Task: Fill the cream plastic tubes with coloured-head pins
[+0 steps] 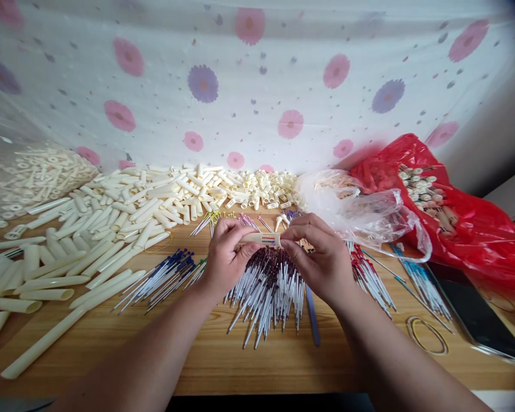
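Observation:
Both my hands meet over the middle of a wooden table (223, 355). My left hand (227, 257) is closed round the left end of a cream pen barrel (261, 238) that lies level between the hands. My right hand (321, 257) pinches the barrel's right end with its fingertips. Directly below the hands lies a fanned pile of thin pen refills with dark tips (268, 292). A bundle of blue-tipped refills (163, 277) lies to the left of it.
Cream pen barrels (68, 269) and shorter cream parts (163, 194) cover the left and back. Small clips (268, 191) are heaped behind the hands. A clear bag (369, 212) and red bag (455, 229) sit right, with rubber bands (427, 335) and a dark tablet (476, 315).

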`<state>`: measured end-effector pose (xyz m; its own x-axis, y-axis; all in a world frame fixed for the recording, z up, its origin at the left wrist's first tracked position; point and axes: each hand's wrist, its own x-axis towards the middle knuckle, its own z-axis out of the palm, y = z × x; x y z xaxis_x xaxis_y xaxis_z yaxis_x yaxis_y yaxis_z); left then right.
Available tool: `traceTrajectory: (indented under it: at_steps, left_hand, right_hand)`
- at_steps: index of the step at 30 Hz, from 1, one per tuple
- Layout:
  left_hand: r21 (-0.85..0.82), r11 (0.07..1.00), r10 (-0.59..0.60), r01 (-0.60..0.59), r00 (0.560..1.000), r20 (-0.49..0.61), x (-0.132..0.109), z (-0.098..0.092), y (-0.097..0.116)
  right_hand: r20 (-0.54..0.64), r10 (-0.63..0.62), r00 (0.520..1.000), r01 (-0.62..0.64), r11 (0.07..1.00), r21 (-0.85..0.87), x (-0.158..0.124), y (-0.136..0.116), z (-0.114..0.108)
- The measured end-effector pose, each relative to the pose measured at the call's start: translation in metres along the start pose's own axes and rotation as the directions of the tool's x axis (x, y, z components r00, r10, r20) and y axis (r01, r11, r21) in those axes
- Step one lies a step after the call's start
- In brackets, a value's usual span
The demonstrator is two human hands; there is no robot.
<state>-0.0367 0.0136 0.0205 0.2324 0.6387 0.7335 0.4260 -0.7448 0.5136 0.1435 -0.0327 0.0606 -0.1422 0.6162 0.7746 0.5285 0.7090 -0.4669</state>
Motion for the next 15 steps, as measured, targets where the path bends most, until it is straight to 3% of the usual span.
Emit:
traceTrajectory:
  at_steps: [6,10,13,15]
  left_hand:
    - [0.104,0.994,0.036,-0.028,0.996,-0.077,-0.002,-0.002,0.001]
    - [0.147,0.989,0.050,-0.031,0.991,-0.125,-0.003,-0.002,-0.001]
    - [0.107,0.994,0.024,-0.012,0.993,-0.114,-0.002,-0.001,-0.004]
    - [0.019,1.000,-0.013,0.014,0.998,-0.068,-0.002,0.001,-0.006]
  right_hand:
    - [-0.089,0.171,0.981,-0.162,0.982,0.101,-0.007,-0.001,0.013]
    - [-0.062,0.294,0.954,-0.256,0.904,0.342,-0.013,0.005,0.021]
    - [-0.020,0.333,0.943,-0.275,0.812,0.515,-0.013,0.010,0.023]
    - [-0.037,0.320,0.947,-0.257,0.819,0.514,-0.010,0.013,0.018]
